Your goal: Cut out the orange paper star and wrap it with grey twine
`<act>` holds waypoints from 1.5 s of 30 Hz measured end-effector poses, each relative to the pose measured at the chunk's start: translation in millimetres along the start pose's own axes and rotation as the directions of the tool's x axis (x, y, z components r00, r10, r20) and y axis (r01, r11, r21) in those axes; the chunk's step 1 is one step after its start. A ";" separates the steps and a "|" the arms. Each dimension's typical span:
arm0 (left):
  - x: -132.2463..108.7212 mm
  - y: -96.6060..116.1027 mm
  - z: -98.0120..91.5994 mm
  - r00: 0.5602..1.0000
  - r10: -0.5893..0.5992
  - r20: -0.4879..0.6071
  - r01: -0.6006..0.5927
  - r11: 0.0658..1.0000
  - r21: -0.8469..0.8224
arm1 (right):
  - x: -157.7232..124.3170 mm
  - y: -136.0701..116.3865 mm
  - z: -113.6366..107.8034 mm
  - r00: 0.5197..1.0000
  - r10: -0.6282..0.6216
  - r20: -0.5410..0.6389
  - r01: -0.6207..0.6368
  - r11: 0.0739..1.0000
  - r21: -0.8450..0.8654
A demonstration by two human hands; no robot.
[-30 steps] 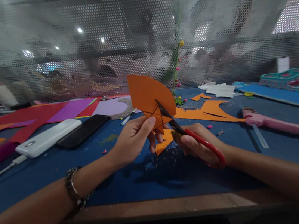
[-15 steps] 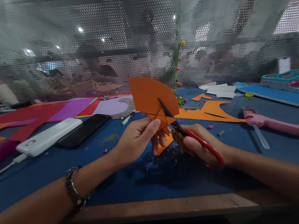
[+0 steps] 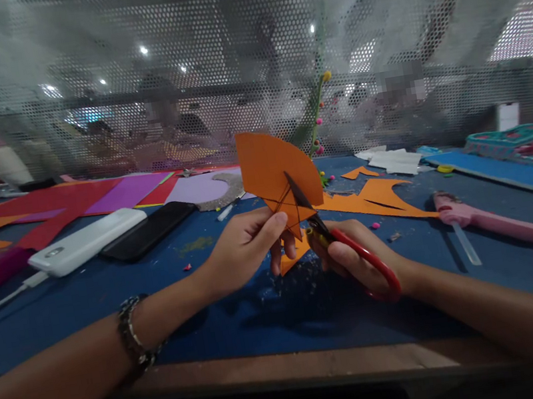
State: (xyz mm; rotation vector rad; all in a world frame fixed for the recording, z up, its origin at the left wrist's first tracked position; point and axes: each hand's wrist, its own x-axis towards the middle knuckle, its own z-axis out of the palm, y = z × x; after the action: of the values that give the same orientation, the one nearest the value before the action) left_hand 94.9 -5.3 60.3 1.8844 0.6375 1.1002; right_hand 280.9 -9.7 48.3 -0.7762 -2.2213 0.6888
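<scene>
Mid-cut, I judge: left hand (image 3: 241,250) pinching the orange paper (image 3: 271,165), right hand (image 3: 357,259) closed on the red scissors (image 3: 336,237), blades just beyond my left fingertips (image 3: 277,221); next, follow the drawn line

One head-worn camera faces forward and down. It sees the left hand (image 3: 241,247) and right hand (image 3: 356,256) from close, a mesh screen (image 3: 225,64) well beyond them.
</scene>
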 end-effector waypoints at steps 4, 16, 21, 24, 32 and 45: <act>0.0 2.3 0.3 0.999 -0.001 0.040 0.002 1.000 -0.009 | -0.3 0.9 0.4 0.999 0.037 -0.038 -0.035 0.998 0.043; -1.8 1.3 -4.1 0.993 0.059 0.102 -0.049 0.994 -0.096 | 0.1 -2.2 -0.8 0.996 0.079 -0.048 -0.080 0.997 -0.019; -1.8 -6.3 -7.8 0.990 0.057 0.127 -0.043 0.993 -0.114 | 0.6 0.2 0.1 0.995 0.083 -0.054 -0.084 0.996 -0.021; -0.5 -7.9 -7.4 0.987 0.076 0.143 -0.052 0.985 -0.166 | 0.9 1.3 1.0 0.995 0.086 -0.047 -0.086 0.996 0.011; -0.6 2.3 1.3 0.999 -0.013 0.045 0.016 0.997 -0.070 | -0.2 2.3 2.2 0.995 0.084 -0.053 -0.086 0.996 -0.030; 2.7 -0.9 -3.1 0.986 0.036 -0.164 -0.039 0.999 -0.014 | -0.2 -1.7 -1.3 0.991 0.122 -0.050 -0.122 0.992 -0.010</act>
State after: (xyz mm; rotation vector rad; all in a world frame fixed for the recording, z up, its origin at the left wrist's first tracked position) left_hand 93.5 -1.5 61.5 1.8105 0.6843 1.2905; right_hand 281.4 -10.6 50.1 -0.9319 -2.1492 0.7065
